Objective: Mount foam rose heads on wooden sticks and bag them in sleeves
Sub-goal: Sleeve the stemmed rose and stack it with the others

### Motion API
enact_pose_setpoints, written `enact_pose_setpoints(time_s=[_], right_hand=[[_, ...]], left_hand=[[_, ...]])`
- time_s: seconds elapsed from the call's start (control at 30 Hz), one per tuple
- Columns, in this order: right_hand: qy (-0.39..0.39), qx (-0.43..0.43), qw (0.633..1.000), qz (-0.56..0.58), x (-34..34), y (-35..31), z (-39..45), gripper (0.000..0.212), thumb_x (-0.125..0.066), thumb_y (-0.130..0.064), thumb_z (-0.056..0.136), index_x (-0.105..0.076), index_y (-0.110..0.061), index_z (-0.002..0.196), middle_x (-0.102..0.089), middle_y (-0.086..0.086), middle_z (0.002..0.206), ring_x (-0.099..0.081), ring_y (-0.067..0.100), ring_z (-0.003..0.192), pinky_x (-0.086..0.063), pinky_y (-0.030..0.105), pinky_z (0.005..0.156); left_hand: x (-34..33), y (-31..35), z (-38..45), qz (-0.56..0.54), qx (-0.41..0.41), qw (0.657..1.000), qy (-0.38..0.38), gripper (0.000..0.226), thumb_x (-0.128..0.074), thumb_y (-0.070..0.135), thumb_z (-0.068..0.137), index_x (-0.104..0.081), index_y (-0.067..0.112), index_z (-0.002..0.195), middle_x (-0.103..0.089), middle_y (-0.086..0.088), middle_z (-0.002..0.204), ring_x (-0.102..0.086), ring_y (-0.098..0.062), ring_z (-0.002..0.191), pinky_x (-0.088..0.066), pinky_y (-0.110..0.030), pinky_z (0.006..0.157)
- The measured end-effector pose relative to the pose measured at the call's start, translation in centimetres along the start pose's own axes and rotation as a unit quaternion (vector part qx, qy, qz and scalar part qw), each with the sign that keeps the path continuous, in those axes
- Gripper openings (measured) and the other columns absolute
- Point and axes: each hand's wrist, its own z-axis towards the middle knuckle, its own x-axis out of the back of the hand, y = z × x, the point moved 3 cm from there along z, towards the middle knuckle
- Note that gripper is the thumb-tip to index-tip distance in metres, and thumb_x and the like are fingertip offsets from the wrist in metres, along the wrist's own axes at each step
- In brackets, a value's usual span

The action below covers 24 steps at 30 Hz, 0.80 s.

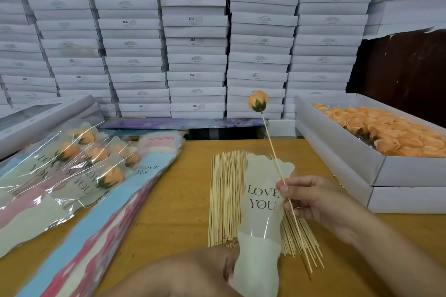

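Observation:
My right hand (313, 200) pinches a wooden stick (272, 149) near its middle; an orange foam rose head (257, 101) sits on the stick's top end, raised above the table. My left hand (217, 270) grips the lower part of a cream "LOVE YOU" sleeve (261, 205), which stands over a bundle of loose sticks (226, 198). The stick runs beside the sleeve, outside it. An open white box (337, 137) at the right holds several orange rose heads (391, 132).
Bagged roses in sleeves (79, 164) lie in a pile at the left, on a stack of flat unused sleeves (135, 190). White cartons (195, 38) are stacked wall-high behind the wooden table (173, 202). A closed box (43, 116) sits far left.

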Motion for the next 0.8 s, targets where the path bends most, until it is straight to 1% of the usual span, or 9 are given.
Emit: enact_pose_setpoints(time_s=[0.07, 0.13, 0.2, 0.3, 0.4, 0.5, 0.53, 0.6, 0.8], right_hand=[[-0.017, -0.006, 1.0, -0.008, 0.0, -0.1, -0.1, 0.046, -0.087, -0.022, 0.053, -0.078, -0.004, 0.094, -0.076, 0.012, 0.087, -0.07, 0.018, 0.064, -0.056, 0.024, 0.053], [-0.05, -0.015, 0.998, -0.022, -0.4, -0.2, -0.4, 0.035, -0.085, -0.02, 0.06, -0.08, -0.008, 0.092, -0.076, 0.009, 0.086, -0.069, 0.018, 0.065, -0.056, 0.024, 0.054], [-0.089, -0.023, 0.995, -0.035, -1.0, -0.2, -0.7, 0.028, -0.084, -0.019, 0.066, -0.08, -0.008, 0.092, -0.073, 0.007, 0.08, -0.068, 0.017, 0.065, -0.055, 0.024, 0.054], [-0.126, -0.034, 0.99, -0.046, -1.8, 0.0, -1.1, 0.032, -0.091, -0.02, 0.065, -0.079, -0.008, 0.093, -0.07, 0.007, 0.079, -0.067, 0.017, 0.064, -0.054, 0.023, 0.054], [-0.132, -0.036, 0.989, -0.051, -2.1, 0.0, -1.2, 0.035, -0.092, -0.021, 0.064, -0.079, -0.008, 0.093, -0.07, 0.01, 0.082, -0.068, 0.017, 0.064, -0.054, 0.023, 0.054], [-0.138, -0.035, 0.989, -0.045, -1.9, -0.1, -1.2, 0.034, -0.086, -0.023, 0.065, -0.079, -0.008, 0.095, -0.069, 0.009, 0.08, -0.068, 0.017, 0.065, -0.054, 0.023, 0.055], [-0.14, -0.035, 0.989, -0.046, -1.9, -0.1, -1.2, 0.034, -0.085, -0.023, 0.067, -0.079, -0.008, 0.096, -0.069, 0.009, 0.079, -0.068, 0.017, 0.065, -0.054, 0.023, 0.055], [-0.134, -0.034, 0.989, -0.048, -2.0, 0.0, -1.1, 0.031, -0.084, -0.022, 0.068, -0.079, -0.009, 0.096, -0.07, 0.009, 0.079, -0.068, 0.018, 0.066, -0.056, 0.024, 0.056], [-0.093, -0.024, 0.995, -0.038, -2.0, 0.2, -0.9, 0.026, -0.081, -0.019, 0.066, -0.08, -0.012, 0.091, -0.076, 0.015, 0.094, -0.072, 0.023, 0.069, -0.06, 0.026, 0.057]], left_hand=[[0.1, 1.7, 0.2, 0.008, 0.056, 0.997, -0.043, 0.027, -0.056, 0.005, 0.1, -0.059, -0.007, 0.124, -0.072, 0.016, 0.081, -0.055, 0.012, 0.064, -0.038, -0.002, 0.062], [-0.2, 3.0, 0.0, -0.087, 0.037, 0.991, -0.095, 0.024, -0.072, 0.025, 0.091, -0.064, 0.012, 0.11, -0.072, 0.018, 0.08, -0.066, 0.003, 0.076, -0.048, -0.011, 0.067], [0.4, 3.1, 0.3, -0.211, 0.011, 0.976, -0.054, 0.039, -0.079, 0.034, 0.08, -0.063, 0.016, 0.111, -0.077, 0.007, 0.099, -0.074, -0.014, 0.091, -0.058, -0.023, 0.07], [1.2, 3.3, 1.7, -0.324, -0.012, 0.945, 0.046, 0.036, -0.072, 0.027, 0.085, -0.064, 0.012, 0.118, -0.076, -0.012, 0.109, -0.075, -0.026, 0.097, -0.061, -0.032, 0.07], [1.9, 3.5, 2.7, -0.326, -0.032, 0.939, 0.1, 0.035, -0.068, 0.025, 0.092, -0.064, 0.007, 0.121, -0.075, -0.017, 0.108, -0.075, -0.029, 0.096, -0.061, -0.035, 0.074], [1.6, 3.1, 3.3, -0.302, -0.042, 0.944, 0.125, 0.03, -0.068, 0.026, 0.092, -0.071, 0.003, 0.112, -0.075, -0.019, 0.105, -0.074, -0.035, 0.096, -0.057, -0.045, 0.086], [1.4, 2.9, 3.4, -0.305, -0.044, 0.942, 0.129, 0.027, -0.068, 0.025, 0.092, -0.073, 0.003, 0.106, -0.076, -0.02, 0.101, -0.075, -0.032, 0.088, -0.062, -0.041, 0.076], [1.0, 2.7, 3.5, -0.314, -0.042, 0.938, 0.137, 0.023, -0.066, 0.022, 0.095, -0.073, 0.002, 0.103, -0.076, -0.02, 0.095, -0.075, -0.025, 0.073, -0.058, -0.027, 0.056], [1.1, 2.0, 3.8, -0.34, -0.033, 0.922, 0.179, 0.022, -0.061, 0.021, 0.099, -0.071, 0.004, 0.108, -0.076, -0.019, 0.098, -0.075, -0.027, 0.079, -0.058, -0.033, 0.064]])
